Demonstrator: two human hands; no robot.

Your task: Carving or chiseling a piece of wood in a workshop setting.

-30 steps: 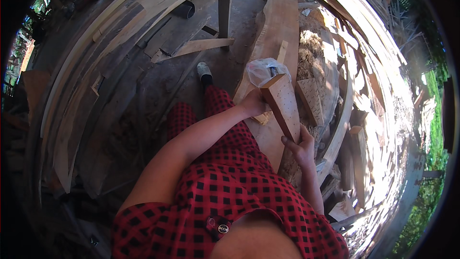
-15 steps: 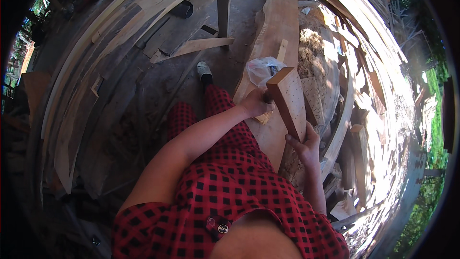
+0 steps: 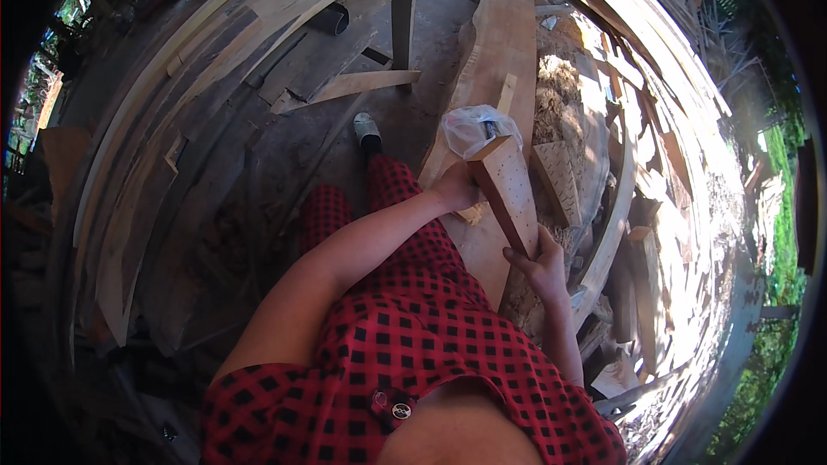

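Note:
My two hands hold a thick wooden block (image 3: 508, 181) between them, tilted over the plank. It has a pale face dotted with small dark marks and a reddish-brown side. My left hand (image 3: 457, 188) is closed at its far end, with the fingertips partly hidden behind the wood. Around the near end, my right hand (image 3: 544, 267) grips with the thumb on the brown side. Just beyond the block, a clear plastic bag (image 3: 469, 129) rests on the long wavy-edged plank (image 3: 500, 26); its contents are hard to make out.
A thin wooden strip (image 3: 507, 95) lies by the bag. Another dotted wood piece (image 3: 558, 181) sits right of the block. Long boards (image 3: 215, 43) stack at the left, near a wooden frame (image 3: 401, 26). Sunlit scrap timber (image 3: 680, 232) piles up at the right.
The block has turned so that more of its pale dotted face shows, and it has shifted slightly left. My right hand has moved a little left and down with it.

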